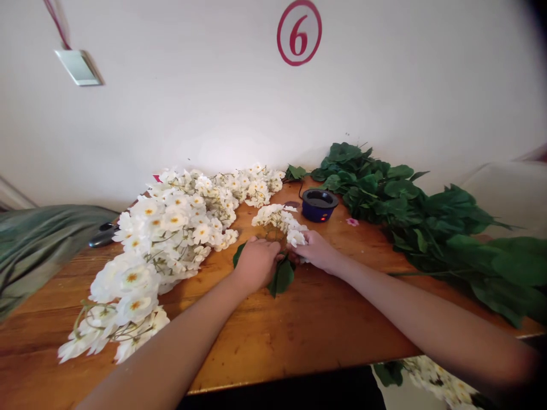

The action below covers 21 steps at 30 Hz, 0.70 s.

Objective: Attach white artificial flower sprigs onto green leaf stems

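Note:
Over the middle of the wooden table, my left hand [257,263] is closed around a sprig of green leaves [282,277]. Leaves poke out on both sides of its fingers; the stem inside is hidden. Close beside it, my right hand [318,250] grips a spray of small white artificial flowers [276,216], which arches just beyond both hands. The fingertips of the two hands nearly meet where flowers and leaves come together. Whether the sprig and the spray are joined there cannot be made out.
A long heap of white flowers [175,222] covers the table's left side. Green leaf sprays [397,199] pile up on the right. Between them stands a small blue pot [318,206] with a red light, near a pink flower [352,222]. More white flowers [440,378] lie below the table's edge.

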Each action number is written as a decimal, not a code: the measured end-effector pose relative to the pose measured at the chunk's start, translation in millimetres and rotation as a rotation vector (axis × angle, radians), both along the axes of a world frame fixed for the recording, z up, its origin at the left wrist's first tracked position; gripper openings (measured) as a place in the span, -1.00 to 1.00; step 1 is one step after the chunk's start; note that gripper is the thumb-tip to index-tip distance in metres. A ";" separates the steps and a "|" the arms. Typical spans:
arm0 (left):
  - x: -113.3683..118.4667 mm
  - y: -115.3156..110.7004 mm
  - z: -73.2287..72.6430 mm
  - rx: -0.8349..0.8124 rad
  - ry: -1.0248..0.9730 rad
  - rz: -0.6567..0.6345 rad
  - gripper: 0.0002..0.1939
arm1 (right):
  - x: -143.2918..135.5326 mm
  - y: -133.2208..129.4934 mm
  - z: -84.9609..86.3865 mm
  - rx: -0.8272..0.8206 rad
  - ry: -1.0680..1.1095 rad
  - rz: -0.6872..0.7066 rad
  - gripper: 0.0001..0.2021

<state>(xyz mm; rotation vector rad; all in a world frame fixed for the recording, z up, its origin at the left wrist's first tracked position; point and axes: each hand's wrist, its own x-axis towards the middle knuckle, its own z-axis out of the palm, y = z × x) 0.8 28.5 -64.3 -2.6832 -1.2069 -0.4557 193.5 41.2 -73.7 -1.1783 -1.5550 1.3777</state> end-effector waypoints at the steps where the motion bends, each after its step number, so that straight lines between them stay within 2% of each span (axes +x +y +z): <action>1: 0.0 0.2 -0.4 0.002 0.000 -0.002 -0.85 | 0.0 0.3 -0.9 0.004 0.000 -0.001 -0.81; 8: 0.2 -0.1 -1.3 0.011 -0.031 -0.008 -0.84 | -1.1 1.0 -6.4 0.092 -0.075 -0.017 -0.85; 21: 1.6 0.0 -2.3 0.004 -0.041 0.008 -0.84 | -8.1 -5.7 -4.0 0.265 -0.279 -0.122 -0.91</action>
